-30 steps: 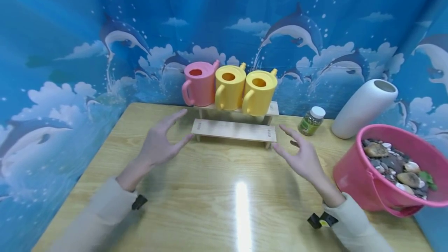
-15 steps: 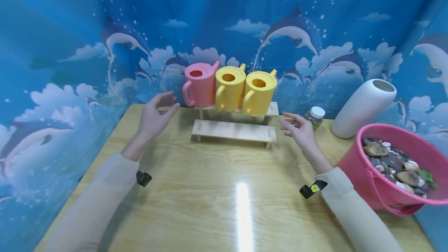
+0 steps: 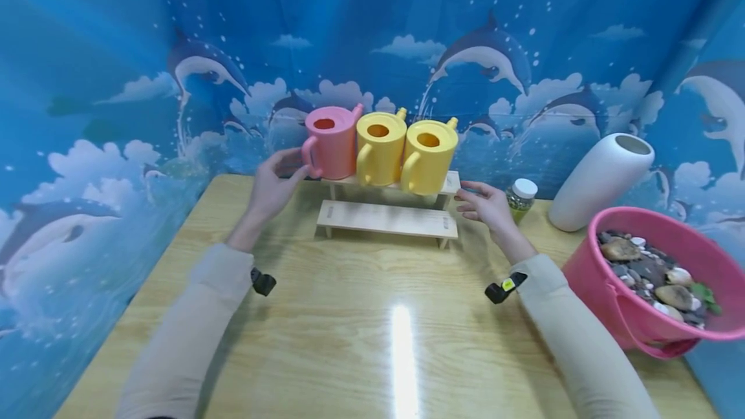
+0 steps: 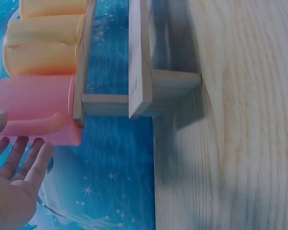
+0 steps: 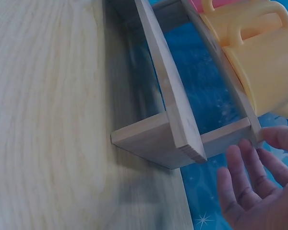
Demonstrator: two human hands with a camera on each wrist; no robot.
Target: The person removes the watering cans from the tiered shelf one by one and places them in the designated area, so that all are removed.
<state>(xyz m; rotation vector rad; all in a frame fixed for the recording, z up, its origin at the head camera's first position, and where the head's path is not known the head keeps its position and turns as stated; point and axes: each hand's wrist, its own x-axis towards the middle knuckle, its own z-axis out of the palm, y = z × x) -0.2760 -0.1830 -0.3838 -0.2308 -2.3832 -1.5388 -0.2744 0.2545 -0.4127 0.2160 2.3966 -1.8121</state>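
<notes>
Closing both hands in on wooden rack (image 3: 388, 217) since second ago: left hand (image 3: 273, 185) open at pink can (image 3: 330, 141) (fingers spread), right hand (image 3: 485, 204) open at rack's end.

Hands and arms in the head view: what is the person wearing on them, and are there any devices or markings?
Both hands, left hand and right hand, are bare, with no gloves or rings visible. Each arm wears a long, plain beige sleeve reaching the wrist. A small black device is strapped at each wrist; the right one carries a yellow-green sticker, the left one shows no marking.
</notes>
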